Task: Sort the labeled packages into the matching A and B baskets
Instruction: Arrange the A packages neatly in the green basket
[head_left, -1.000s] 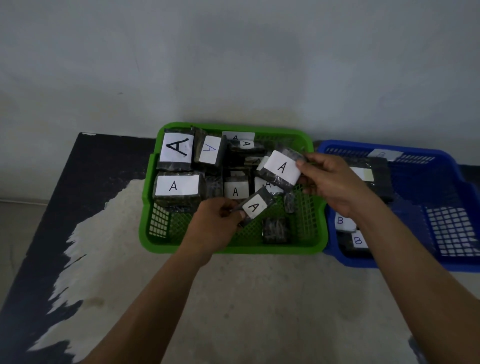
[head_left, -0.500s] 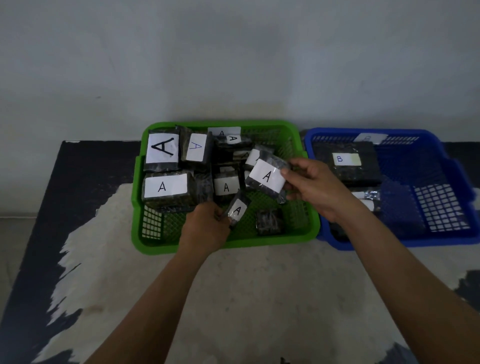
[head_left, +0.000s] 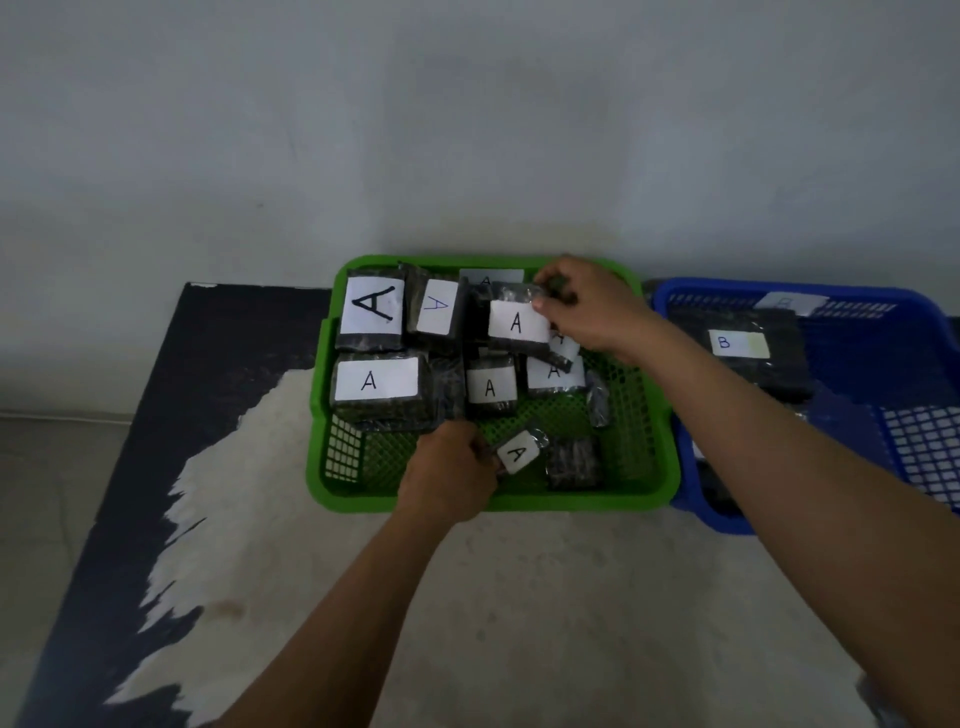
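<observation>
Packages marked A, two, both inside the green basket (head_left: 519, 501). Larger package (head_left: 517, 322): gripped by right hand (head_left: 587, 306), moved from mid-basket onto the rear pile. Small package (head_left: 517, 454): pinched by left hand (head_left: 452, 478), lowered to the mesh floor. Correct basket; release likely next.

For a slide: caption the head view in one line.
Left hand grips a small A package, right hand a larger one, in the green basket.

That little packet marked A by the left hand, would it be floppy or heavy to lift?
Probably light: the left hand pinches the small A packet by one edge alone. Its shiny wrap looks crinkly, so perhaps slightly slippery. Flat, so unlikely to roll.
</observation>
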